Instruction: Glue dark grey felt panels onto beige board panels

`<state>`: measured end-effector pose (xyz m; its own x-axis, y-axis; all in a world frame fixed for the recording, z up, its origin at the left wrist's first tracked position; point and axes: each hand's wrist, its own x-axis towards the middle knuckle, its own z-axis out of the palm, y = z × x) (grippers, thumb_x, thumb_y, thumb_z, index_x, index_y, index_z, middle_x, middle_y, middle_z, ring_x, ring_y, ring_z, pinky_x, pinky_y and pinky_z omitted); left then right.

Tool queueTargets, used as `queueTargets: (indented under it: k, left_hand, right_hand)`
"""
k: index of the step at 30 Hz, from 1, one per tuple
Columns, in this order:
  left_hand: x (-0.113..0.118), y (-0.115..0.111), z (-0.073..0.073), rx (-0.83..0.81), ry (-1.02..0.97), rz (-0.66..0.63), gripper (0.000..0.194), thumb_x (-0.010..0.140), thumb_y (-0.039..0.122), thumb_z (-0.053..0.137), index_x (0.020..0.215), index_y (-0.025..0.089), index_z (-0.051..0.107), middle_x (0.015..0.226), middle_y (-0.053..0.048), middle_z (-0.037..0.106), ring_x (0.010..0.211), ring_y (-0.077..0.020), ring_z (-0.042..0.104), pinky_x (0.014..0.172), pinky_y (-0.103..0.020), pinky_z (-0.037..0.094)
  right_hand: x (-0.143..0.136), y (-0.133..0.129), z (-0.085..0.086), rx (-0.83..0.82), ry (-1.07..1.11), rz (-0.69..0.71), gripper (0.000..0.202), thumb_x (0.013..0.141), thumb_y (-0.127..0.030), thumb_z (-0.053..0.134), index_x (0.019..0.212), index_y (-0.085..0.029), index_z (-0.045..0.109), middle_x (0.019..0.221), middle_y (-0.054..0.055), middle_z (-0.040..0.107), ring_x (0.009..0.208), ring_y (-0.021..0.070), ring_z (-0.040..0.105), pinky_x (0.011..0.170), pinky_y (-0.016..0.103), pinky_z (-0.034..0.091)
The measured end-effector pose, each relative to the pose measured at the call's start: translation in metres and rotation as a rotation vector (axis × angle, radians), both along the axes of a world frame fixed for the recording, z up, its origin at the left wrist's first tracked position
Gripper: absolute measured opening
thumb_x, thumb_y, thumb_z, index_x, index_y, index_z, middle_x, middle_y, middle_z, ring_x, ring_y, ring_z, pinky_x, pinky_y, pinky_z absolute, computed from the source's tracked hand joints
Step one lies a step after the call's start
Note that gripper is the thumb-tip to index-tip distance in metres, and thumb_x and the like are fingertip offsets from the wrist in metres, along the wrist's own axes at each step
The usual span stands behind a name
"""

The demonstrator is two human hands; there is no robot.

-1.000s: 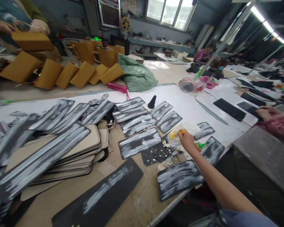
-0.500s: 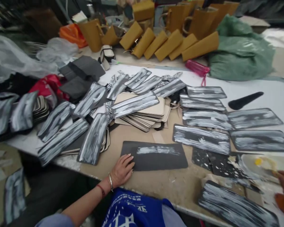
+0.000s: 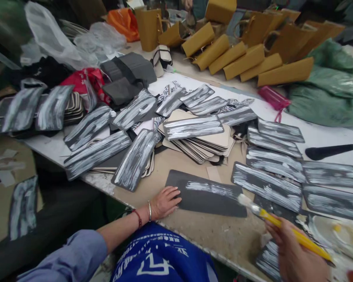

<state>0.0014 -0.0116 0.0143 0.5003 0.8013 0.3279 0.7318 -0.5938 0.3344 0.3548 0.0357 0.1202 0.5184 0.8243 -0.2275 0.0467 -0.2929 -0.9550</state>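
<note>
A dark grey rectangular panel (image 3: 206,201) lies flat near the table's front edge, with a white glue-like streak along its upper part. My left hand (image 3: 166,201) rests on the panel's left end, fingers stretched out flat. In my right hand (image 3: 294,246) is a paintbrush (image 3: 269,217) with a yellow handle. Its white bristles touch or hover just over the panel's right end; I cannot tell which. Right of the panel stands a shallow dish (image 3: 338,235) of whitish paste with a yellow spot. Part of another streaked panel (image 3: 269,258) shows beneath my right hand.
Streaked panels (image 3: 267,182) lie to the right, more to the left. A stack of cream pieces (image 3: 200,145) stands behind the panel. Farther back are mustard-coloured bags (image 3: 244,62), a pink pouch (image 3: 273,98), a green sack (image 3: 329,94) and a black tapered object (image 3: 331,150).
My right hand has come from the dish at the far right to the panel, bringing the brush. My left hand stays on the panel's left end. The view has turned left.
</note>
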Motion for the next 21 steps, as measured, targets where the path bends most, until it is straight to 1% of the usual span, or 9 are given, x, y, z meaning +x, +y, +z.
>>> queueTargets:
  k: [1,3,5,7,9,11,14,17,21]
  left_hand:
    - [0.0,0.0,-0.001,0.013,-0.007,0.003,0.027,0.079,0.024,0.051,0.104,0.016,0.056,0.107,-0.01,0.06,0.109,-0.0235,0.05,0.092,-0.042,0.044]
    - [0.0,0.0,-0.002,0.03,-0.014,0.008,0.026,0.079,0.024,0.052,0.103,0.016,0.057,0.103,-0.009,0.061,0.104,-0.0222,0.052,0.092,-0.041,0.044]
    - [0.0,0.0,-0.002,0.043,-0.023,0.01,0.025,0.079,0.024,0.052,0.103,0.016,0.057,0.099,-0.009,0.062,0.099,-0.0212,0.054,0.092,-0.041,0.044]
    - [0.0,0.0,-0.003,0.042,-0.029,0.009,0.025,0.08,0.024,0.051,0.102,0.015,0.057,0.097,-0.008,0.062,0.096,-0.0205,0.054,0.091,-0.04,0.044]
    - [0.0,0.0,-0.003,0.031,-0.034,0.011,0.025,0.08,0.024,0.051,0.102,0.016,0.057,0.095,-0.007,0.062,0.094,-0.0202,0.055,0.09,-0.04,0.045]
    - [-0.001,0.001,-0.005,0.025,-0.045,0.007,0.024,0.08,0.025,0.052,0.102,0.016,0.057,0.094,-0.006,0.063,0.093,-0.0201,0.055,0.09,-0.04,0.045]
    - [-0.002,0.002,-0.008,0.042,-0.076,0.003,0.024,0.08,0.025,0.053,0.102,0.017,0.057,0.093,-0.005,0.063,0.093,-0.0197,0.055,0.089,-0.04,0.044]
    - [-0.002,0.003,-0.008,0.062,-0.095,0.009,0.023,0.079,0.023,0.054,0.101,0.017,0.058,0.092,-0.005,0.064,0.092,-0.0188,0.055,0.088,-0.039,0.044]
    - [-0.001,0.005,-0.005,0.063,-0.109,0.013,0.021,0.08,0.021,0.054,0.1,0.018,0.059,0.091,-0.004,0.064,0.092,-0.0174,0.054,0.088,-0.038,0.043]
  right_hand:
    - [-0.03,-0.001,-0.005,-0.042,0.05,0.04,0.04,0.064,-0.042,0.072,0.089,-0.014,0.062,0.091,0.007,0.065,0.071,0.0181,0.063,0.063,0.03,0.054]
    - [-0.088,0.0,-0.017,-0.083,0.089,0.209,0.041,0.064,-0.045,0.07,0.091,-0.015,0.062,0.088,0.006,0.066,0.07,0.0186,0.064,0.064,0.031,0.054]
    - [-0.134,0.003,-0.03,-0.084,0.087,0.303,0.039,0.066,-0.046,0.067,0.089,-0.015,0.062,0.084,0.006,0.066,0.069,0.019,0.064,0.064,0.032,0.054]
    - [-0.163,0.004,-0.042,-0.076,0.072,0.372,0.038,0.067,-0.047,0.065,0.087,-0.015,0.062,0.081,0.007,0.067,0.067,0.0194,0.064,0.063,0.033,0.054]
    - [-0.176,0.003,-0.05,-0.074,0.046,0.409,0.038,0.067,-0.048,0.064,0.085,-0.015,0.061,0.08,0.007,0.067,0.065,0.0195,0.064,0.062,0.033,0.054]
    - [-0.176,0.003,-0.053,-0.078,0.002,0.404,0.039,0.068,-0.049,0.063,0.084,-0.015,0.061,0.08,0.008,0.067,0.064,0.0195,0.063,0.061,0.033,0.054]
    - [-0.152,0.007,-0.052,-0.076,-0.106,0.323,0.04,0.068,-0.051,0.062,0.084,-0.015,0.061,0.077,0.007,0.067,0.064,0.02,0.064,0.063,0.034,0.054]
    - [-0.108,0.019,-0.051,-0.063,-0.231,0.213,0.042,0.068,-0.054,0.06,0.085,-0.015,0.06,0.074,0.008,0.067,0.066,0.0213,0.064,0.065,0.035,0.053]
    - [-0.045,0.037,-0.05,-0.057,-0.386,0.054,0.048,0.065,-0.059,0.058,0.083,-0.015,0.059,0.072,0.009,0.066,0.065,0.0229,0.064,0.065,0.036,0.051]
